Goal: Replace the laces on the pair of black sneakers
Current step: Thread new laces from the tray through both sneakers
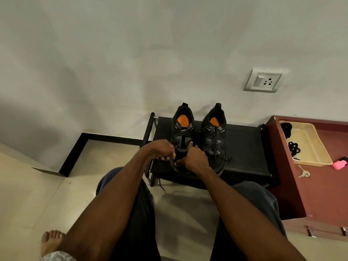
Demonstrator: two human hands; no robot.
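I see two black sneakers on a low black rack [244, 147] by the wall, toes toward me. The left sneaker [182, 129] has its upper eyelets without lace; the right sneaker [214, 136] has its lace threaded, loose ends hanging. My left hand [163, 150] is at the toe part of the left sneaker, fingers curled together and pinching a black lace [172, 163]. My right hand [194, 158] is on the other side of the same shoe, fingers curled; one finger points up to the eyelets. It seems to grip the lace, but I cannot tell for sure. On the brown cabinet [320, 185] at right stands a beige tray [310, 144] with black laces [293, 147] inside, and near it a key [304, 173] and a pink thing [339, 163].
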